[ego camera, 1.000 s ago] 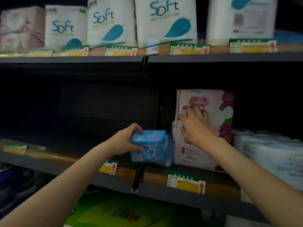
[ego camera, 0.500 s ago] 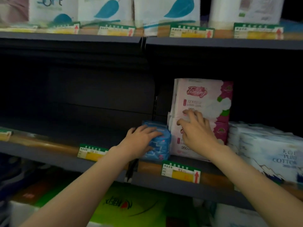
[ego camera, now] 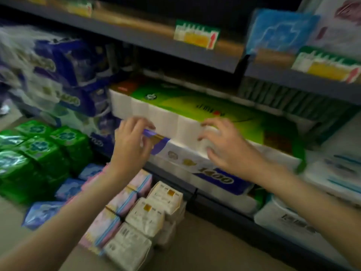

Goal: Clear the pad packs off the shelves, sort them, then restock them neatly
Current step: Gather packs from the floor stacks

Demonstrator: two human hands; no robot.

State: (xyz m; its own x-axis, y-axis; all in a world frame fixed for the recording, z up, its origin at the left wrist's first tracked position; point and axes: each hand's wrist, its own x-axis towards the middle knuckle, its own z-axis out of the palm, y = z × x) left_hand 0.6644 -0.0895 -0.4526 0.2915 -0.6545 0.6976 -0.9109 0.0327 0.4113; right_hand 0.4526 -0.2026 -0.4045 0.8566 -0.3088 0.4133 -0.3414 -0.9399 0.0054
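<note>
The pad packs lie in two places. On the floor below the fingers stand sorted rows: glossy green packs well to the left of the left fingers, small blue packs under the left forearm, pink-and-blue packs straight below the left fingertips, and cream packs with dark print just right of those, touching them. One more blue pack stands on the upper shelf, high above and to the right of the right fingers, with a pale pink pack touching its right side.

The left hand hangs with its fingers loosely curled and slightly apart, pinching nothing. The right hand has its fingers spread and bent, also holding nothing; whether they touch the wrap behind cannot be told through the motion blur.

Directly behind both sets of fingertips lies a long, soft bundle of paper rolls in clear film with a green printed top, stacked on a second bundle with purple print. Left of the left fingers stand bulky blue-and-white wrapped bundles. Above the fingertips a yellow and green price tag is clipped to the flat grey shelf edge. Right of the right wrist are white wrapped packages.
</note>
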